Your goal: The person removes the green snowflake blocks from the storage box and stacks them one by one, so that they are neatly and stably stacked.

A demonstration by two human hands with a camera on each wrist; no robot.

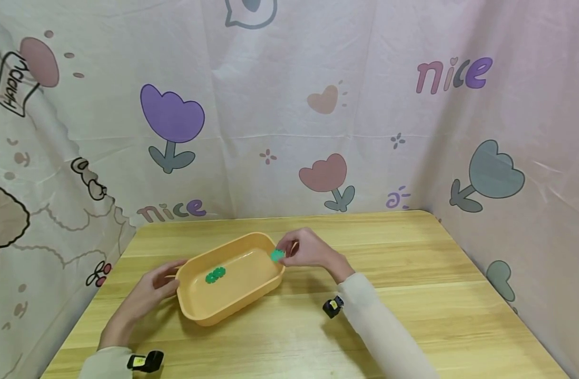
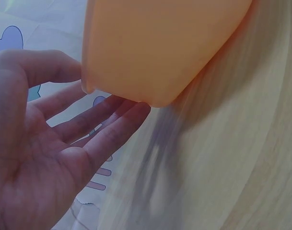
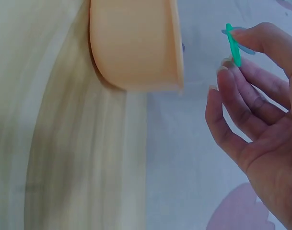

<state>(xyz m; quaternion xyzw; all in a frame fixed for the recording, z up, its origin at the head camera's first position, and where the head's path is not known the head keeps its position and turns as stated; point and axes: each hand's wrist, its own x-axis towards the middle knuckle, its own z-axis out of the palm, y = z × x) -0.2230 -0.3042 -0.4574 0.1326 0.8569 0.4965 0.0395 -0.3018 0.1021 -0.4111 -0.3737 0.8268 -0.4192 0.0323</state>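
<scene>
A yellow-orange plastic basin (image 1: 229,305) with rounded corners stands slantwise on the table. My left hand (image 1: 151,292) holds its left end; in the left wrist view the thumb touches the rim and the other fingers (image 2: 119,127) lie along the outside and underside. At the basin's right end my right hand (image 1: 308,250) pinches a small green disc (image 1: 277,255) with a notched edge, just above the rim. Edge-on in the right wrist view, that thin disc (image 3: 233,45) sits between thumb and fingertips. Two similar green discs (image 1: 215,275) lie together on the basin's floor.
The light wood table (image 1: 389,316) extends around the basin. Behind and at the sides hangs a pale cloth (image 1: 251,105) printed with flowers and words. A small black device (image 1: 333,306) is on the right wrist, another (image 1: 146,361) on the left.
</scene>
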